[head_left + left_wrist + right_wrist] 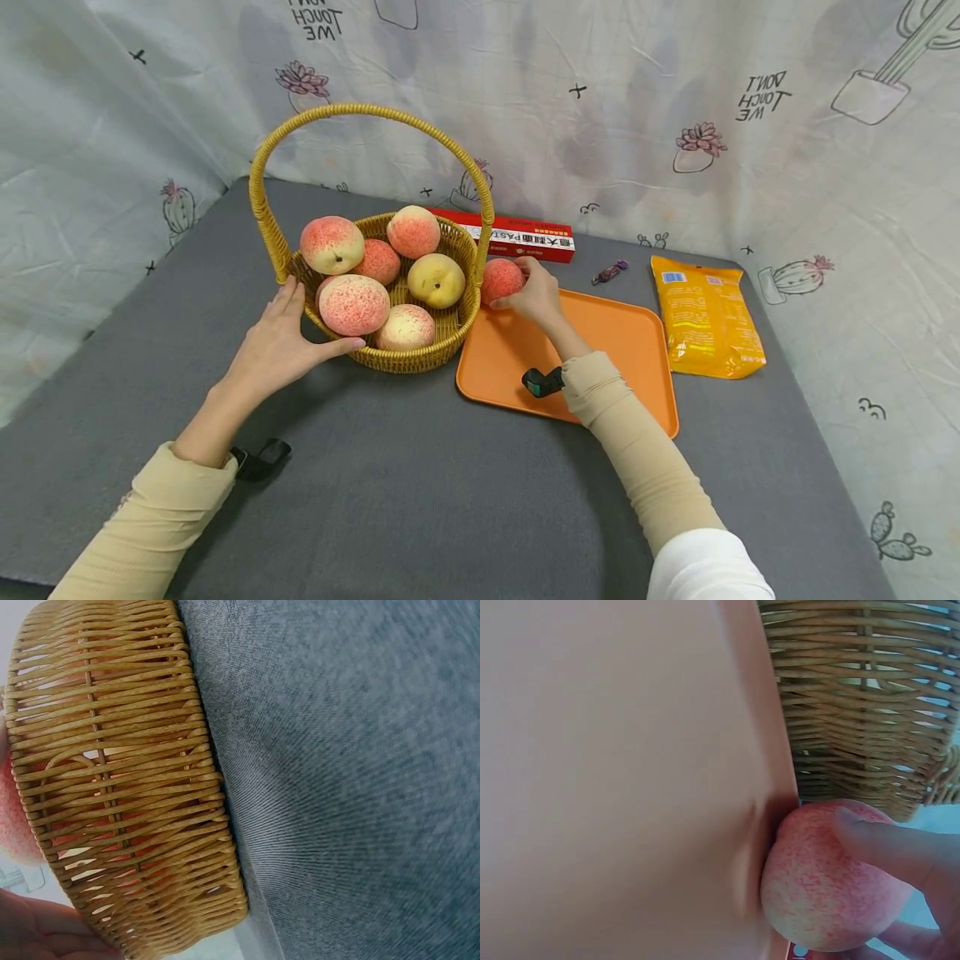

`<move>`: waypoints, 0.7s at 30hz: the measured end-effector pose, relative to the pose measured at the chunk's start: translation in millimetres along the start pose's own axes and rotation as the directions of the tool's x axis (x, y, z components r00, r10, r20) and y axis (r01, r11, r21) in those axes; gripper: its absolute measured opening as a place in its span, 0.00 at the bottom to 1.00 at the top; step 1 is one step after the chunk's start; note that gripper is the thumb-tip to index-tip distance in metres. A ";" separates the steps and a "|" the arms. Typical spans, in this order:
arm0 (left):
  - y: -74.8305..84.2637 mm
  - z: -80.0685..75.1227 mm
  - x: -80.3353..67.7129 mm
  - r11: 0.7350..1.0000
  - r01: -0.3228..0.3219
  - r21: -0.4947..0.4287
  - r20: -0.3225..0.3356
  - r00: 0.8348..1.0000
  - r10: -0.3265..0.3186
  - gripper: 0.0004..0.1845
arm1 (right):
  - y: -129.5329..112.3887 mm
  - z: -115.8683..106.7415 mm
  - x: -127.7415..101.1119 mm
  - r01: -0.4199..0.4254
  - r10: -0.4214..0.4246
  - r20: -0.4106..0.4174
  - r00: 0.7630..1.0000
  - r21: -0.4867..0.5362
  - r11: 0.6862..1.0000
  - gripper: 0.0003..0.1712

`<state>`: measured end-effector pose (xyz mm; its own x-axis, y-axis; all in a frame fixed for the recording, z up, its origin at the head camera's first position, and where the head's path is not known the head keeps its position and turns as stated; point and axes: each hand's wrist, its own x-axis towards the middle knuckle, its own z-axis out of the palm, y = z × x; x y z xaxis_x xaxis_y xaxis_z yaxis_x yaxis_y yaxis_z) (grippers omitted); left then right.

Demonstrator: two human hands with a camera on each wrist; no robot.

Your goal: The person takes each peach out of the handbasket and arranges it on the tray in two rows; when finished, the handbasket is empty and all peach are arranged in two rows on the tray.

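A yellow wicker basket (408, 358) with a tall arched handle (375, 110) holds several red-and-cream peaches (354, 306), one of them mostly yellow. My left hand (273, 346) rests against its near left rim, fingers straight and thumb spread along the edge; in the left wrist view the woven wall (112, 765) fills the left side. With thumb and fingers my right hand (538, 293) grips a redder peach (502, 282) just right of the basket. The right wrist view shows that peach (825, 877) at the edge of the orange tray (630, 750), beside the wicker.
The orange tray (495, 367) lies right of the basket, beneath my right forearm. Behind it are a red pasta box (532, 237) and a small wrapped candy (610, 272). A yellow packet (705, 321) lies to the right. A patterned curtain (600, 108) hangs behind the grey table (420, 500).
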<state>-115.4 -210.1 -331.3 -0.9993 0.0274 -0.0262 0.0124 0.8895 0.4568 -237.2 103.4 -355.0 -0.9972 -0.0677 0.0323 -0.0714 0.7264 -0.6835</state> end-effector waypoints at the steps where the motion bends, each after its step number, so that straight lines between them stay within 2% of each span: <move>1: -0.2 -0.2 0.0 1.000 -0.001 0.000 -0.001 1.000 0.001 0.63 | -0.2 -1.3 -0.6 0.001 -0.001 0.006 1.000 0.001 1.000 0.43; 5: -0.6 0.5 -0.3 1.000 -0.002 -0.005 0.001 1.000 0.002 0.63 | -2.0 -10.9 -6.7 0.007 -0.007 0.025 1.000 0.004 1.000 0.44; 9: -0.3 2.3 -0.9 1.000 -0.001 -0.019 0.001 1.000 0.001 0.63 | -5.8 -25.1 -17.5 0.052 -0.053 0.031 0.998 0.020 0.998 0.45; 13: -1.1 1.9 -1.7 0.999 0.005 -0.032 -0.013 1.000 -0.005 0.62 | -19.5 -36.9 -30.0 0.092 -0.094 0.040 0.995 0.052 0.994 0.44; 18: -2.1 3.1 -1.7 1.000 0.006 -0.029 -0.017 1.000 -0.006 0.62 | -40.4 -39.5 -47.9 0.135 -0.142 0.075 0.987 0.084 0.987 0.41; 21: -2.1 4.4 -1.7 1.000 0.002 -0.025 -0.011 1.000 -0.002 0.62 | -50.7 -35.3 -57.2 0.199 -0.209 0.096 0.973 0.107 0.974 0.39</move>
<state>-113.6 -210.1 -336.2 -0.9996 0.0204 -0.0176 0.0094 0.8778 0.4789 -177.3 94.6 -296.4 -0.9532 -0.2838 0.1045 -0.2657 0.6211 -0.7373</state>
